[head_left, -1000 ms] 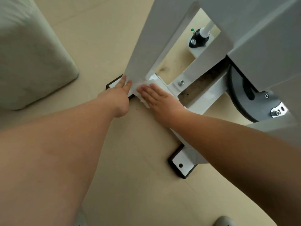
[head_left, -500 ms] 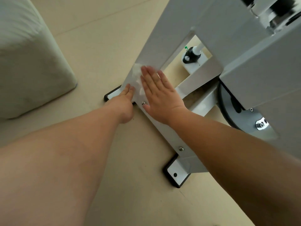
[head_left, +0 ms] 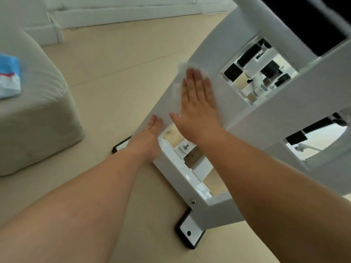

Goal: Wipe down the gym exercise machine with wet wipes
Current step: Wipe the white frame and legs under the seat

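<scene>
The white gym machine frame point(head_left: 218, 44) rises from the floor at the centre and right, with a bolted base bar point(head_left: 182, 177) and black-edged foot plates. My right hand point(head_left: 197, 103) lies flat with straight fingers on the slanted upright, pressing a white wet wipe point(head_left: 181, 70) whose edge shows past the fingertips. My left hand point(head_left: 150, 137) rests lower down against the left edge of the same upright, near the base, fingers extended.
A beige cushioned seat point(head_left: 38, 114) stands at the left with a blue and white wipes pack point(head_left: 8, 76) on it. A white skirting board point(head_left: 123, 14) runs along the far wall. Black pads and machine parts point(head_left: 260, 71) show through the frame openings.
My right hand has slid the wipe up the slanted upright, away from the base. My left hand has stayed near the base. The view has tilted upward, showing the wall and pack.
</scene>
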Demonstrator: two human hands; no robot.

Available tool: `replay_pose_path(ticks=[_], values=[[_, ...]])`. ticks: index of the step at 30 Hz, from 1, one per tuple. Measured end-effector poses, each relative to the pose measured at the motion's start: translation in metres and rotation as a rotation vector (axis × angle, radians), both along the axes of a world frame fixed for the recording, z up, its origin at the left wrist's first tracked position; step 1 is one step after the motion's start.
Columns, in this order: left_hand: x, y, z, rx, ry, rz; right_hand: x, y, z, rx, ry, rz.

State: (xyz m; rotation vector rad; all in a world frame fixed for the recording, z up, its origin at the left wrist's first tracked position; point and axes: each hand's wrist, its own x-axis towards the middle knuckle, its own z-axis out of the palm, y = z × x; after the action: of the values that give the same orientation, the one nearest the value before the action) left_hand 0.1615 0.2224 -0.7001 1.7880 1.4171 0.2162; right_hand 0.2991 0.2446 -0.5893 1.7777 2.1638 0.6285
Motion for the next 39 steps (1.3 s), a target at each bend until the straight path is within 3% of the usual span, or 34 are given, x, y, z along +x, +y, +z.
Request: replay_pose_path(ticks=[4, 7, 9, 14, 16, 21, 23, 26, 29, 32, 39], values=[[0.006, 0.002, 0.003, -0.046, -0.043, 0.005, 0.007, 0.004, -0.018, -0.222, -0.290, 0.099], [0.007, 0.004, 0.010, -0.084, -0.045, 0.012, 0.003, 0.009, -0.002, -0.277, -0.388, 0.094], [0.008, 0.009, 0.017, -0.061, -0.039, 0.039, 0.005, 0.017, 0.021, -0.195, -0.312, 0.001], [0.021, 0.020, 0.043, 0.075, -0.137, 0.075, 0.010, 0.035, 0.068, 0.182, 0.145, -0.331], [0.028, 0.019, 0.050, 0.072, -0.179, 0.054, 0.007, 0.036, 0.062, 0.163, 0.145, -0.301], [0.027, 0.018, 0.048, 0.077, -0.168, 0.030, 0.018, 0.036, 0.052, 0.013, -0.108, -0.070], [0.027, 0.019, 0.048, 0.078, -0.152, 0.038, 0.020, 0.048, 0.074, 0.092, -0.046, -0.157], [0.028, 0.019, 0.046, 0.084, -0.161, 0.046, 0.011, 0.065, 0.091, 0.178, 0.196, -0.333], [0.025, 0.017, 0.040, 0.102, -0.175, 0.054, 0.004, 0.058, 0.064, 0.140, 0.097, -0.214], [0.014, 0.016, 0.019, 0.090, -0.084, 0.081, 0.006, 0.035, 0.020, -0.007, -0.062, -0.037], [-0.018, 0.003, -0.040, -0.197, 0.253, 0.024, -0.006, 0.020, -0.043, -0.085, -0.163, 0.034]])
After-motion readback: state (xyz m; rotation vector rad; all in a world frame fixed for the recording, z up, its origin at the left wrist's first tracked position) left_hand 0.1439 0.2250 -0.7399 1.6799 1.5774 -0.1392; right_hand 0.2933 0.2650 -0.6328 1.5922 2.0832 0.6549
